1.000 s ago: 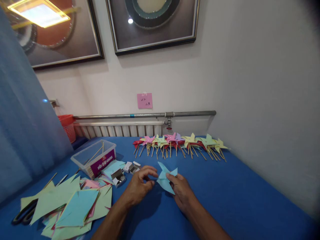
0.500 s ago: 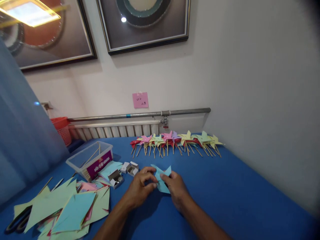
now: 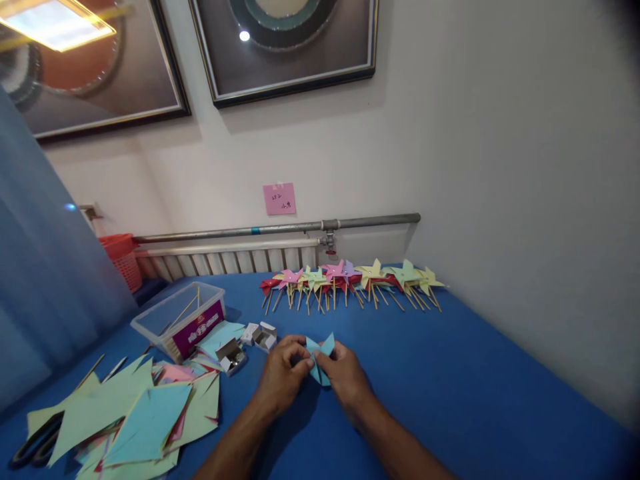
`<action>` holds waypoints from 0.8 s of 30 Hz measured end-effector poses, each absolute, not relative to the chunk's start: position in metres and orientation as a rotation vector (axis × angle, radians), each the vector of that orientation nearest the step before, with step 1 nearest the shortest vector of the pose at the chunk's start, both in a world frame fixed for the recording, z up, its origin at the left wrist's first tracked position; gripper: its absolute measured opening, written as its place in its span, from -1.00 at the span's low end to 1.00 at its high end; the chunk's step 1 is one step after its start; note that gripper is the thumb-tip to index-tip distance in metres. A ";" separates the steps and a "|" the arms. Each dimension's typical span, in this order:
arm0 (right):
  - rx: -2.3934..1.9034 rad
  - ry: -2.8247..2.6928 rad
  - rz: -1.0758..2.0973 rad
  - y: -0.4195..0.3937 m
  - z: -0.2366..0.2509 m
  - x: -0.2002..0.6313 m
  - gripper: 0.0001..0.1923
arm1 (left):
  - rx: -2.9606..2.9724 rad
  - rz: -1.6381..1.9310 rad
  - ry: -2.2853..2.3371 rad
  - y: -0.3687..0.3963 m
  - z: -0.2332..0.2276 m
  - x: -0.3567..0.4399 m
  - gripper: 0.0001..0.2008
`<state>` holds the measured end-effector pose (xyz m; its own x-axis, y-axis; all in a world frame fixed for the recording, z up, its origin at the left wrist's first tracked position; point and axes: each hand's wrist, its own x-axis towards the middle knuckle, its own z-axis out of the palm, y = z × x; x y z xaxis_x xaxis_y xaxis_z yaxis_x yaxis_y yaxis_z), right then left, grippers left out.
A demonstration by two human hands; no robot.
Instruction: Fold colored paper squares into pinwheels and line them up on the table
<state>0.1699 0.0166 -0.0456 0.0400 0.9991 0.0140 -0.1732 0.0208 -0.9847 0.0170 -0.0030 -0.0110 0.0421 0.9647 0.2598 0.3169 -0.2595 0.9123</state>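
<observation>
Head cam, L to R. Cut sheets [image 3: 150, 423] far L, well apart from hands. Next I see my L hand [image 3: 286, 370]: thumb + fingers closed on L edge of blue paper pinwheel [image 3: 321, 377]. Pinwheel sits btwn hands, two tips pointing up/away; no clear long axis. R hand [image 3: 349, 377] last, thumb clamped over its R/ctr. Both touching; neither nearer.

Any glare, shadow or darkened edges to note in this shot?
Head view: a bright rectangular reflection on the left framed picture, a white spot on the right framed picture; head view: soft shadow on the blue tabletop by the left hand; head view: upper right corner darkened.
</observation>
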 end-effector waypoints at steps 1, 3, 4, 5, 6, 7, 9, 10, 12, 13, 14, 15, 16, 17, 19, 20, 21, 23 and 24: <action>-1.078 -1.059 1.248 0.016 -0.045 0.169 -0.76 | 1.646 1.251 1.325 -0.003 -0.012 0.018 -0.91; -1.076 -1.054 1.242 0.015 -0.044 0.168 -0.76 | 1.637 1.280 1.350 -0.004 -0.013 0.019 -0.91; -1.081 -1.056 1.239 0.015 -0.043 0.168 -0.76 | 1.633 1.291 1.362 -0.003 -0.013 0.019 -0.91; -1.088 -1.057 1.238 0.014 -0.042 0.168 -0.76 | 1.630 1.298 1.376 -0.003 -0.013 0.020 -0.91; -1.094 -1.059 1.240 0.014 -0.041 0.168 -0.76 | 1.629 1.304 1.387 -0.003 -0.014 0.020 -0.90; -1.096 -1.061 1.247 0.013 -0.040 0.168 -0.76 | 1.626 1.310 1.397 -0.003 -0.014 0.020 -0.90; -1.085 -1.060 1.266 0.012 -0.039 0.168 -0.74 | 1.621 1.328 1.414 -0.003 -0.014 0.021 -0.89; -1.071 -1.059 1.279 0.012 -0.039 0.168 -0.72 | 1.618 1.341 1.420 -0.003 -0.014 0.021 -0.88; -1.028 -1.058 1.309 0.011 -0.039 0.168 -0.68 | 1.610 1.368 1.425 -0.003 -0.014 0.022 -0.86; -1.005 -1.057 1.324 0.011 -0.040 0.167 -0.66 | 1.607 1.378 1.425 -0.003 -0.013 0.022 -0.85; -0.982 -1.056 1.340 0.011 -0.040 0.167 -0.63 | 1.605 1.384 1.422 -0.003 -0.013 0.022 -0.84; -0.963 -1.055 1.355 0.011 -0.040 0.167 -0.61 | 1.606 1.387 1.420 -0.004 -0.012 0.022 -0.83; -0.952 -1.054 1.366 0.011 -0.040 0.167 -0.60 | 1.608 1.388 1.420 -0.004 -0.012 0.022 -0.82; -0.948 -1.053 1.376 0.010 -0.040 0.166 -0.59 | 1.611 1.387 1.421 -0.004 -0.012 0.022 -0.82; -0.953 -1.039 1.387 0.010 -0.039 0.166 -0.61 | 1.613 1.389 1.420 -0.005 -0.011 0.023 -0.81; -0.959 -1.025 1.390 0.010 -0.038 0.166 -0.63 | 1.609 1.389 1.414 -0.004 -0.011 0.022 -0.82; -0.965 -1.008 1.391 0.010 -0.037 0.166 -0.66 | 1.599 1.391 1.405 -0.004 -0.010 0.022 -0.83; -0.975 -0.970 1.391 0.010 -0.035 0.168 -0.68 | 1.541 1.394 1.392 -0.002 -0.009 0.019 -0.85; -0.981 -0.957 1.388 0.010 -0.034 0.169 -0.68 | 1.487 1.383 1.395 0.000 -0.008 0.017 -0.85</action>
